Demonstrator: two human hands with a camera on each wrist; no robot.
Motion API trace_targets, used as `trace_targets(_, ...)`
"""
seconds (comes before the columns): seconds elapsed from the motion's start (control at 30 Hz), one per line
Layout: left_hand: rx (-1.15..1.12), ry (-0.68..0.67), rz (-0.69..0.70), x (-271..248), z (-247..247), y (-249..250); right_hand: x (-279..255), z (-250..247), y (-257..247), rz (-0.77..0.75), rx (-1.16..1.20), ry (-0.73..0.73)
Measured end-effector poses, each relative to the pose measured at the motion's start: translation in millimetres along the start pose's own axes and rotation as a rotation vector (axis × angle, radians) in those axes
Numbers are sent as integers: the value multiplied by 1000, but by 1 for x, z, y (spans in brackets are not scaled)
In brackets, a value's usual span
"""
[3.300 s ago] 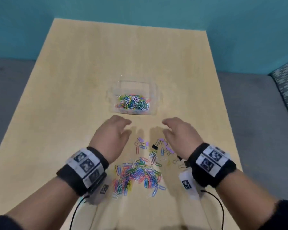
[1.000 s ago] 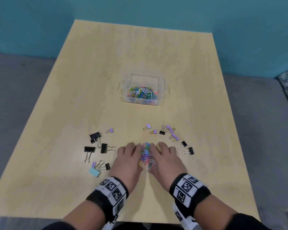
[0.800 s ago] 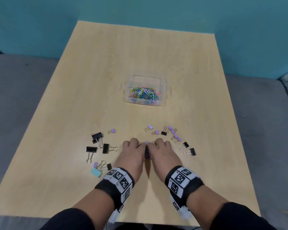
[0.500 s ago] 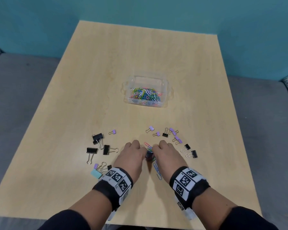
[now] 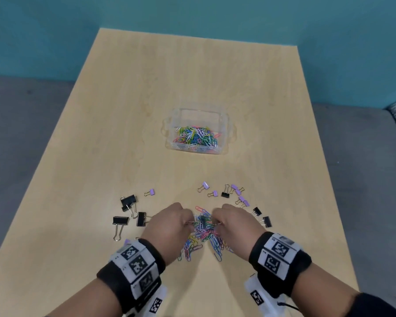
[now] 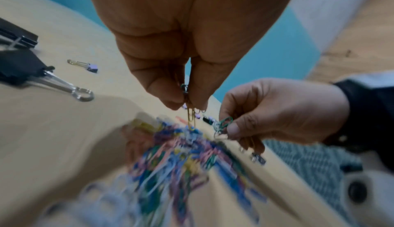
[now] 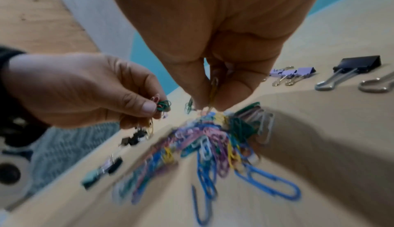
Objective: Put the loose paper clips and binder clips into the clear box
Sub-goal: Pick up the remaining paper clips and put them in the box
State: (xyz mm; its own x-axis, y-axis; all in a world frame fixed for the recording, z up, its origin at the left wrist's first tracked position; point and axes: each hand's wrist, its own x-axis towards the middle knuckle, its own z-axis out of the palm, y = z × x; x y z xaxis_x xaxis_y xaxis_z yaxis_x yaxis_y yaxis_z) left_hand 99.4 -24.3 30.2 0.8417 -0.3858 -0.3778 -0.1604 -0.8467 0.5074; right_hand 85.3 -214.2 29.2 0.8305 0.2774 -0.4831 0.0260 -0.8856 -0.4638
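Note:
The clear box [image 5: 172, 124] stands mid-table with many coloured paper clips inside. Nearer me, a heap of loose paper clips [image 5: 204, 232] lies between my two hands. My left hand [image 5: 184, 221] pinches a few clips between thumb and fingers, seen close in the left wrist view [image 6: 186, 102]. My right hand [image 5: 217, 221] pinches another small bunch [image 7: 213, 87]. Both hands hover just above the heap, and clips dangle from them into it. Black binder clips [image 5: 128, 201] and small purple binder clips [image 5: 242, 200] lie to either side.
The wooden table [image 5: 192, 65] has open surface around and beyond the box. More black binder clips [image 5: 266, 221] lie right of my right hand. A small purple clip [image 5: 150, 192] sits left of centre. Grey floor surrounds the table, with a teal wall behind.
My hands swept the loose paper clips into one heap, curled onto it, and have now risen slightly, each pinching a few clips. The heap has spread out beneath them.

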Motion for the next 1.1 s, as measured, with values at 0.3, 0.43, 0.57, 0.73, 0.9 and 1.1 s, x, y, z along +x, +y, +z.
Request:
trace_targets(0.3,-465,189,-86,96,-89,-1,77,-104,-2,103,675,208)
trace_targets(0.43,-286,274,-77,150,-116,5,130,-134,-6,127,619,331)
trace_targets(0.57,-201,243,-112,168,-117,10,152,-140,-8,147,482,264)
trace_targets(0.73,-165,350,-68,126,-103,-7,110,-124,8,116,266,320)
trace_targets(0.9,-76,162,82,33,-34,-18,21,-48,15,-30,-48,134)
trace_targets(1.1,211,95,162,-30,38,-13,-16,30,11,-221,-264,91)
